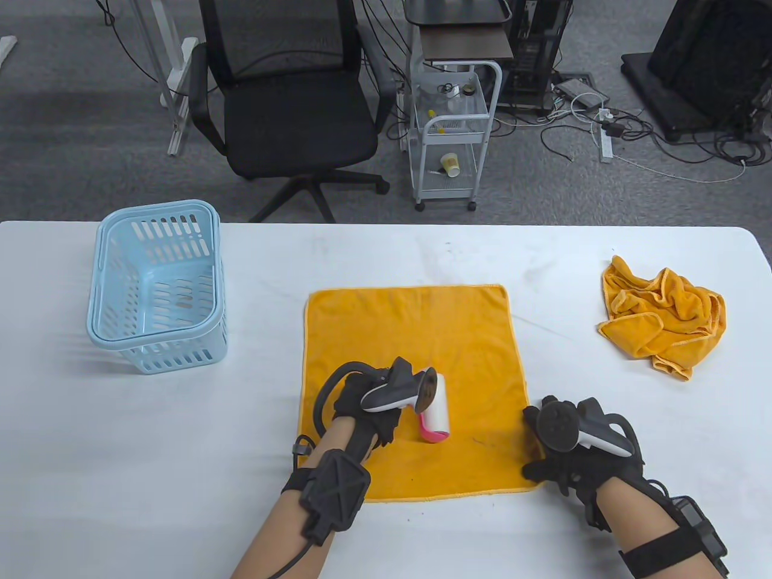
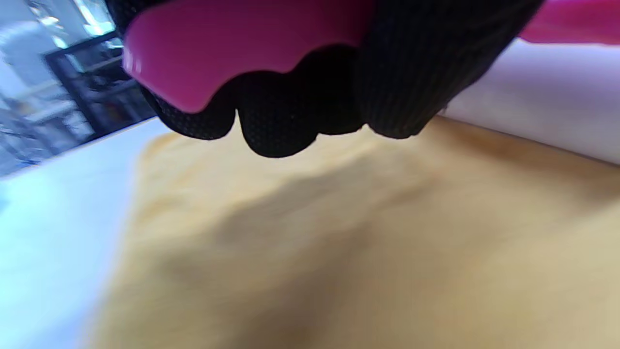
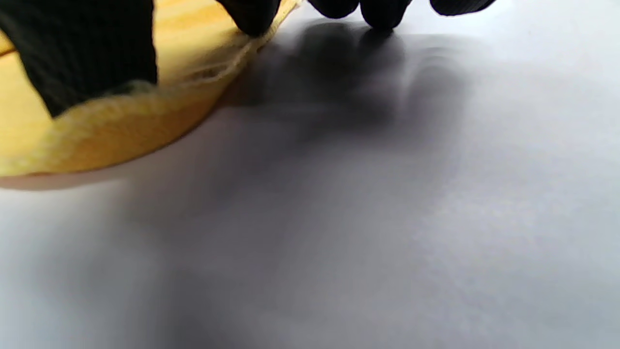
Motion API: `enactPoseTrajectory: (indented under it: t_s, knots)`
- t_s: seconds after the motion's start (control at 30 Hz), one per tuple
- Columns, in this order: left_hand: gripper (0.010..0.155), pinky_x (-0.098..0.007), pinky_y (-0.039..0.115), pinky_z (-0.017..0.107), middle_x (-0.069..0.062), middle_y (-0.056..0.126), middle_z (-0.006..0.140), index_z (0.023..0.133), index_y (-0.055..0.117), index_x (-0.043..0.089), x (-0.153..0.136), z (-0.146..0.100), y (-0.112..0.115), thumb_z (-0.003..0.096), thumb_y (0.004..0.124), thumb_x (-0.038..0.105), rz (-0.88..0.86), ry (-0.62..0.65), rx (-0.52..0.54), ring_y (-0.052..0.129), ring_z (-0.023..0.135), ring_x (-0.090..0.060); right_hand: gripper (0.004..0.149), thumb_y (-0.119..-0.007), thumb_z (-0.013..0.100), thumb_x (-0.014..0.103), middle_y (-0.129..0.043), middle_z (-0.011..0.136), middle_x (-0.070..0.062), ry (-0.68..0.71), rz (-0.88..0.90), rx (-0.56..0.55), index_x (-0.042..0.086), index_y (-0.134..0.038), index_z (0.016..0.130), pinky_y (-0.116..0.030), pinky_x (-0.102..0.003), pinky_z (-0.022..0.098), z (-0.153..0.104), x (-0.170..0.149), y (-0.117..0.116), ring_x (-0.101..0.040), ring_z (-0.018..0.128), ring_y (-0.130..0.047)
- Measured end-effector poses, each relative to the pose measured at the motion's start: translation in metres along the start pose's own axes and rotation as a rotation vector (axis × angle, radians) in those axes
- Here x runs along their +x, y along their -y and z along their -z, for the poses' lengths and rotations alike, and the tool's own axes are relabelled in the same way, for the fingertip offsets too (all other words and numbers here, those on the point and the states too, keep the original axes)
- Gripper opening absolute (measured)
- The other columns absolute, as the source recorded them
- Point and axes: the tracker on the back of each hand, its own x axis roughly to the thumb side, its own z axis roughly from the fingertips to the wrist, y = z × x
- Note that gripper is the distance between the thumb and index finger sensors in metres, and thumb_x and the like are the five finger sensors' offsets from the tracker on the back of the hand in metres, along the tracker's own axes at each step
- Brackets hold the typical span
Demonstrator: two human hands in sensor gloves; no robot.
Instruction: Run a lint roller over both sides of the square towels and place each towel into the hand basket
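An orange square towel [image 1: 410, 338] lies spread flat mid-table. My left hand [image 1: 386, 422] is over its near left part and grips the lint roller [image 1: 435, 413]. The left wrist view shows gloved fingers [image 2: 290, 111] curled round its pink handle [image 2: 218, 53], with the white roll [image 2: 542, 116] down on the towel [image 2: 339, 242]. My right hand [image 1: 540, 449] presses on the towel's near right corner with its fingers spread. There its thumb [image 3: 82, 53] lies on the towel edge [image 3: 97, 131] and the fingertips [image 3: 382, 9] touch the table. A second orange towel [image 1: 663, 316] lies crumpled at the right.
A light blue hand basket [image 1: 157, 283] stands at the table's left, nothing showing inside it. Beyond the table's far edge [image 1: 386, 224] are a black office chair [image 1: 283, 102] and a small white cart [image 1: 452, 132].
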Motion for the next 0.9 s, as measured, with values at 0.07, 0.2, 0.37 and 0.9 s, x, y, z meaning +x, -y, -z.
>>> enactPoseTrajectory:
  t_s: [0.07, 0.2, 0.37, 0.9]
  knots:
    - [0.047, -0.054, 0.08, 0.064, 0.009, 0.088, 0.086, 0.09, 0.067, 0.044, -0.021, -0.005, 0.006, 0.0483, 0.088, 0.035, 0.083, -0.067, -0.036, 0.1, 0.071, -0.022, 0.098, -0.085, 0.044, 0.062, -0.028, 0.116, -0.025, -0.001, 0.0, 0.0, 0.017, -0.035, 0.115, -0.046, -0.072, 0.068, 0.0, 0.0, 0.0, -0.055, 0.104, -0.036]
    - [0.046, -0.055, 0.079, 0.066, 0.01, 0.088, 0.088, 0.089, 0.068, 0.045, -0.058, -0.018, 0.019, 0.0483, 0.088, 0.035, 0.237, -0.192, -0.089, 0.099, 0.074, -0.022, 0.097, -0.085, 0.044, 0.062, -0.028, 0.116, -0.025, -0.001, -0.001, 0.001, 0.017, -0.035, 0.115, -0.046, -0.072, 0.068, 0.0, 0.0, 0.0, -0.055, 0.104, -0.036]
    - [0.05, -0.054, 0.08, 0.065, 0.011, 0.086, 0.088, 0.093, 0.065, 0.047, -0.083, -0.022, 0.018, 0.0486, 0.088, 0.037, 0.005, -0.168, -0.102, 0.098, 0.072, -0.02, 0.097, -0.085, 0.044, 0.062, -0.028, 0.116, -0.025, -0.003, -0.003, -0.001, 0.017, -0.035, 0.115, -0.046, -0.072, 0.068, 0.0, 0.0, 0.0, -0.055, 0.104, -0.037]
    - [0.053, -0.051, 0.079, 0.065, 0.008, 0.082, 0.092, 0.096, 0.061, 0.045, -0.02, 0.041, -0.004, 0.0492, 0.086, 0.036, -0.17, -0.067, 0.112, 0.096, 0.074, -0.022, 0.097, -0.085, 0.044, 0.061, -0.029, 0.115, -0.025, 0.003, 0.021, 0.003, 0.017, -0.035, 0.115, -0.045, -0.072, 0.068, 0.001, -0.001, -0.001, -0.055, 0.104, -0.035]
